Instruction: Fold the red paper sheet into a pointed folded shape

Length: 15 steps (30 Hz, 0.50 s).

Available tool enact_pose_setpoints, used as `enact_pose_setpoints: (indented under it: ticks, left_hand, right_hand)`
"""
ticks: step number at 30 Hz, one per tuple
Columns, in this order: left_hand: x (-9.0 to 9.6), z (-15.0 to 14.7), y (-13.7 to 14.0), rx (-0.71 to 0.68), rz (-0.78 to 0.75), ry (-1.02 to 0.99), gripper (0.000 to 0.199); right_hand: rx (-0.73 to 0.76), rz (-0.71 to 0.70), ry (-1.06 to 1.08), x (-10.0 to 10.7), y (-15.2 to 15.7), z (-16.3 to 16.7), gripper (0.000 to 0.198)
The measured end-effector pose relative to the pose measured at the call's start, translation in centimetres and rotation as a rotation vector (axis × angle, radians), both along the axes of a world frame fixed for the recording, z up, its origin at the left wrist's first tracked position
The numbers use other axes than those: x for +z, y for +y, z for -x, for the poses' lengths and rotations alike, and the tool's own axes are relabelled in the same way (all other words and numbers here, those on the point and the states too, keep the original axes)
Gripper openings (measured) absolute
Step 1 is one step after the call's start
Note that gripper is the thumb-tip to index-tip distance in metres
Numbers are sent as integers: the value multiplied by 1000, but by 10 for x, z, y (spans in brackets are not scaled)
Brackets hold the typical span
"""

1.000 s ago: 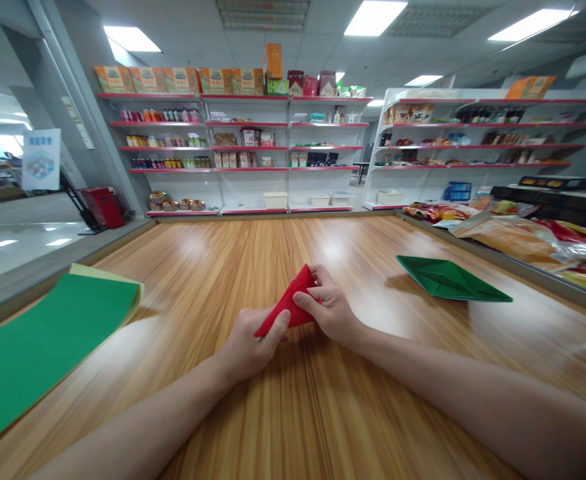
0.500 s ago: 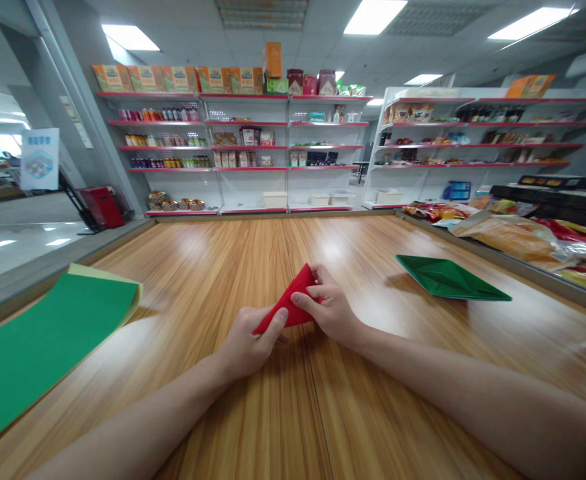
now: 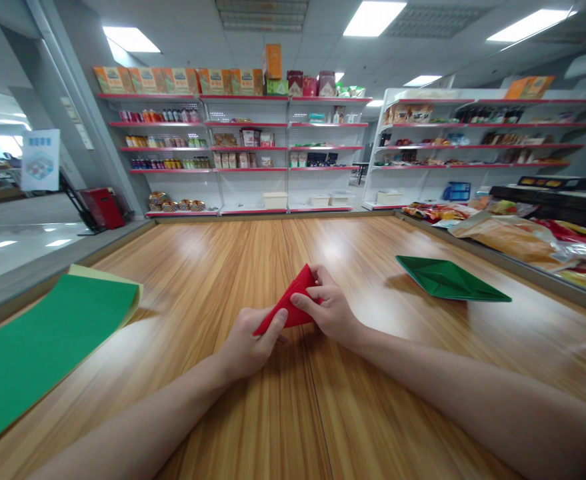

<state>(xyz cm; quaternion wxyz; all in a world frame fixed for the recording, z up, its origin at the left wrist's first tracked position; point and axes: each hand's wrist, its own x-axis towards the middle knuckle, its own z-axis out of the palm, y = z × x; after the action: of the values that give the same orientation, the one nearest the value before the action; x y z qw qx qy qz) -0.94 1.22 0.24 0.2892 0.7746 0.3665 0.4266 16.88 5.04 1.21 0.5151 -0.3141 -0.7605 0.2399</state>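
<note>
A folded piece of red paper point(image 3: 293, 303) is held between my two hands above the middle of the wooden table point(image 3: 213, 260). My left hand point(image 3: 253, 340) pinches its lower left corner, thumb on the near face. On the right side, my right hand point(image 3: 330, 307) grips the same paper, its thumb pressed on the front and its fingers partly hidden behind. A folded green paper piece point(image 3: 450, 279), creased into a flat pointed shape, lies on the table to the right. Sheets of green paper point(image 3: 53, 333) lie at the left, with a yellowish sheet point(image 3: 137, 293) beneath.
Snack packets point(image 3: 513, 237) are heaped along the table's right edge. Beyond the far edge stand store shelves point(image 3: 247, 180) with bottles, boxes and bags. A red box point(image 3: 103, 207) stands on the floor at the left, near a sign board point(image 3: 40, 160).
The red paper's upper layers look pressed slightly closer together. Both hands keep nearly the same place and grip.
</note>
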Motion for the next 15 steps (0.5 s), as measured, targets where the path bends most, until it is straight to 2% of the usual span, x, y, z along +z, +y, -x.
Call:
enact_pose_setpoints:
  ticks: [7,9,15]
  left_hand:
    - [-2,0,1,1,20,-25,35]
    - [-2,0,2,-6,106,-87,36]
    - [1,-2,8,-95,446,-448,42]
  right_hand:
    - [0,-5,2,0,0,0,40]
    - [-9,-5,4,0,1,1,40]
    - [-28,-3,-11,0,2,0,42]
